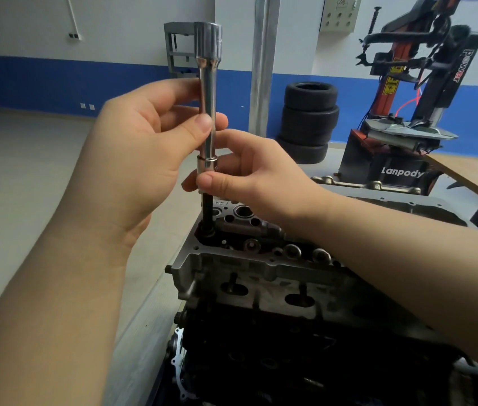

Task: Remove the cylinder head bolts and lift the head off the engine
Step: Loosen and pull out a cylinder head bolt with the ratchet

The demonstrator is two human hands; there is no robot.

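Standing behind engine (261,288), tyre stack (308,121), tyre changer (402,112)

bolt (206,212) foot sunk in the head's bore, engine block (290,361) – base cropped below
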